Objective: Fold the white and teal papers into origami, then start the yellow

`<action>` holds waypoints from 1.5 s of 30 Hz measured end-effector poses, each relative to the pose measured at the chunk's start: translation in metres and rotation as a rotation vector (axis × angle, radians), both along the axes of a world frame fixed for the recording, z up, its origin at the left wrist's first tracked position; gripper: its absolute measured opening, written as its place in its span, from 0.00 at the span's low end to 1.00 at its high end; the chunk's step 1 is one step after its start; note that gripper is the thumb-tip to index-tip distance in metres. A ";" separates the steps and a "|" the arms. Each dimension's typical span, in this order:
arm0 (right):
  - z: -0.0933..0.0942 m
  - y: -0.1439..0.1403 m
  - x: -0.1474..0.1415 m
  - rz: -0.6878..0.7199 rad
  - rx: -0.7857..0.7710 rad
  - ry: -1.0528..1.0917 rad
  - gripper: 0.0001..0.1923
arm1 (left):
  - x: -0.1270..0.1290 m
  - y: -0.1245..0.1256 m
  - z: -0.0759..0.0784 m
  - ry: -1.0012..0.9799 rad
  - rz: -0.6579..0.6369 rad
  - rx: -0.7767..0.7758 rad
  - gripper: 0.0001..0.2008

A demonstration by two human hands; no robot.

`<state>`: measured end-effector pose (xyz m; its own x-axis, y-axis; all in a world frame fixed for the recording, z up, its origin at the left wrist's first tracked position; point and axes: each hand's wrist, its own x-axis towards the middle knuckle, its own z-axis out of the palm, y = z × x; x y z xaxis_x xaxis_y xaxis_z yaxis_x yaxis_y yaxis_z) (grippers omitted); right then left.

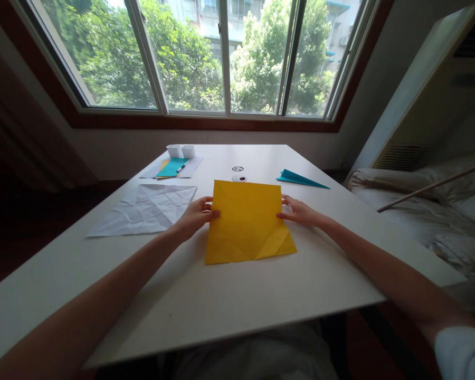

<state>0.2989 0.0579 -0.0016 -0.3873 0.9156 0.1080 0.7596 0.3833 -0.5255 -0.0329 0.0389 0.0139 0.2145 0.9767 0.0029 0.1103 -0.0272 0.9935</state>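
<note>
A yellow sheet of paper with diagonal creases near its lower edge is held in front of me. Its upper part tilts up off the white table, and its near edge is at or close to the tabletop. My left hand pinches the left side, thumb on the face and fingers behind. On the opposite side my right hand grips the right edge the same way. Left of my left hand lies a wrinkled white sheet. Beyond my right hand rests a folded blue paper plane.
At the far left stand two small white containers. Near them lie a teal sheet, a pen and other papers. Two round items sit behind the yellow sheet. A covered sofa with a stick adjoins the right side.
</note>
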 end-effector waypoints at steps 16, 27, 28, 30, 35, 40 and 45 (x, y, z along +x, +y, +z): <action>0.009 -0.004 -0.006 -0.040 -0.207 0.250 0.12 | -0.005 0.000 0.003 -0.021 -0.170 -0.075 0.33; 0.008 -0.003 -0.004 0.124 -0.100 0.316 0.15 | -0.013 0.005 0.006 0.259 -0.169 0.048 0.16; 0.008 -0.003 -0.004 0.131 -0.092 0.312 0.15 | -0.014 0.005 0.005 0.278 -0.161 0.059 0.15; 0.009 -0.003 -0.003 0.136 -0.096 0.307 0.15 | -0.016 0.006 0.005 0.318 -0.142 0.062 0.15; 0.009 -0.003 -0.004 0.140 -0.090 0.290 0.15 | -0.018 0.009 0.001 0.391 -0.121 0.021 0.15; 0.005 0.001 -0.001 0.153 -0.080 0.314 0.16 | -0.019 0.011 -0.001 0.388 -0.151 0.044 0.15; 0.001 0.003 0.003 0.139 -0.058 0.313 0.16 | -0.019 0.009 0.002 0.385 -0.189 0.066 0.15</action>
<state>0.3015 0.0608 -0.0001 -0.4648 0.8647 0.1905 0.5012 0.4344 -0.7484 -0.0514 0.0476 0.0162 0.3875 0.9204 -0.0516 0.4593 -0.1442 0.8765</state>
